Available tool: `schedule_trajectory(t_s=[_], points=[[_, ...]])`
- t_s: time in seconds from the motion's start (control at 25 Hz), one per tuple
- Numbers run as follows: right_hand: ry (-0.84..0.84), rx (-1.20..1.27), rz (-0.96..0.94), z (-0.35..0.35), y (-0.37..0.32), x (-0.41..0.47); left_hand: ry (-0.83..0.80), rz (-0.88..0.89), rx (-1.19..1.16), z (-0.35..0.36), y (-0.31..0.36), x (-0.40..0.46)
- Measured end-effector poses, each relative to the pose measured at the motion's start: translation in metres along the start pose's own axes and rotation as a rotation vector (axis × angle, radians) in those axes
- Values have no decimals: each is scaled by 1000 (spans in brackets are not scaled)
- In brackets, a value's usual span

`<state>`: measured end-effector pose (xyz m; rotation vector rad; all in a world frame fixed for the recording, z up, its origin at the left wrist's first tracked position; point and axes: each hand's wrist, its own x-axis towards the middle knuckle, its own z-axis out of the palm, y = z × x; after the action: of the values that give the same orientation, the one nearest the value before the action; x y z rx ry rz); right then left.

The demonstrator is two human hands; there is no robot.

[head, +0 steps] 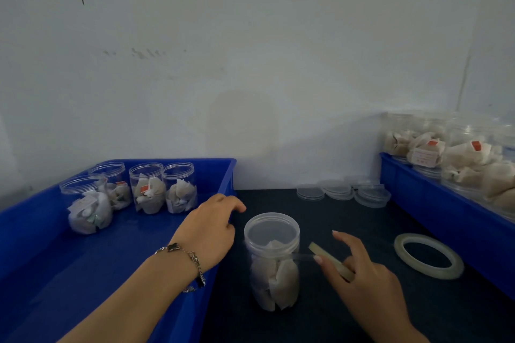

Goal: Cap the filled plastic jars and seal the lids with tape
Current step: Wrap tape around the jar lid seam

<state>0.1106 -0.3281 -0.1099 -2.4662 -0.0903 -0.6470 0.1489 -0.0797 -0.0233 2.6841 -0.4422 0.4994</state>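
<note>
Capped jar point(272, 259) stands upright — right hand point(362, 278) pinches tape roll point(331, 260), left hand point(209, 228) relaxed.

A capped clear jar point(272, 259) of paper sachets is standing upright on the dark worktop point(334, 315) (tape strip point(302, 256) stretching from its neck to a tilted roll point(331, 260)).

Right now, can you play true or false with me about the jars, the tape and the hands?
1. The right hand holds a tape roll. True.
2. The middle jar has no lid. False: a clear lid is on it.
3. Four jars stand in the left blue bin. True.
4. The spare tape roll is inside a bin. False: it lies on the dark table.
5. The left hand grips the jar. False: it hovers beside it.
</note>
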Motion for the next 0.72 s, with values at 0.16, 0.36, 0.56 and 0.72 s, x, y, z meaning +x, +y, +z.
schedule_trajectory(t_s=[0.16, 0.36, 0.56, 0.72], points=[[26, -56, 6, 2, -2, 0, -275, -37, -487, 12, 15, -7], [48, -127, -25, -2, -7, 0, -344, -117, -383, 30, 26, -1], [85, -74, -18, -6, -15, -3, -329, -131, -362, 30, 20, 1], [112, -89, -7, -12, -12, -2, -331, -190, -528, 21, 21, 1]])
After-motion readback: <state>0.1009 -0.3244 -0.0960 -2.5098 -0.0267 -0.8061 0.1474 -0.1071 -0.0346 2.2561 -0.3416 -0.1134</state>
